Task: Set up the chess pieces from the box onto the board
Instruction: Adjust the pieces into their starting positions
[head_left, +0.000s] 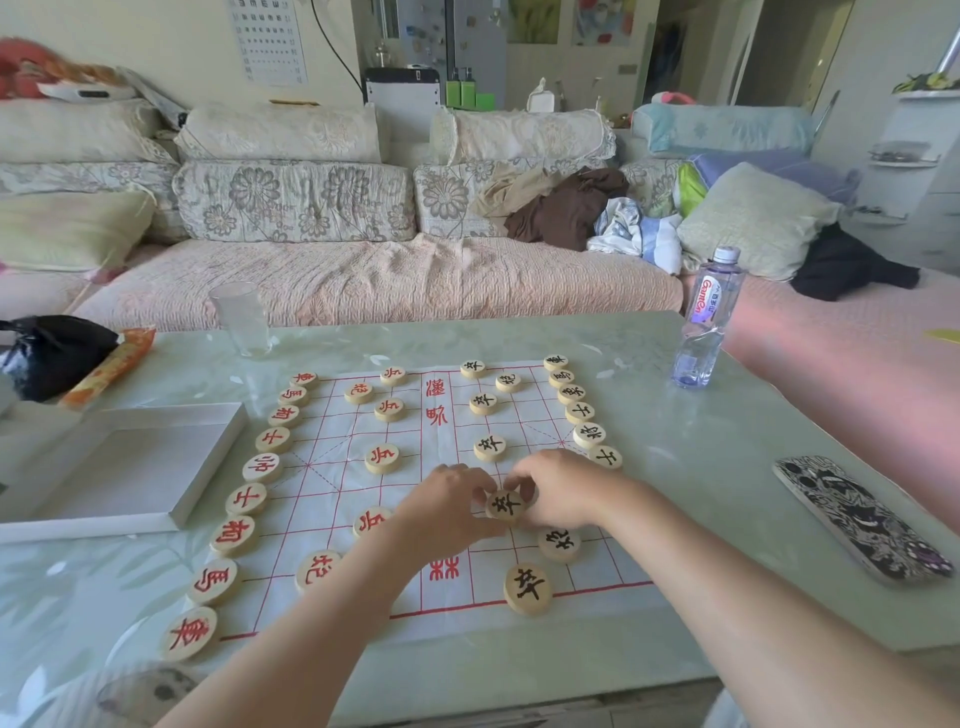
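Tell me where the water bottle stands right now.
In the head view, the water bottle stands at the far right of the table, right of the board and beyond the patterned phone.

A pale green table (675, 467) with a shiny top is carrying everything. A thin paper board (332, 467) with red lines is lying flat in the middle, and round chess pieces (382, 458) are sitting on it. A flat white box (119, 467) is resting just left of the board. Behind the box, a black bag (47, 353) and an orange packet (111, 366) are touching. A clear glass (241, 319) is standing near the far edge and a water bottle (706, 322) at the far right. A phone (862, 519) in a patterned case is lying on the right. Something grey (150, 691), perhaps a cloth, is showing blurred at the near left corner.
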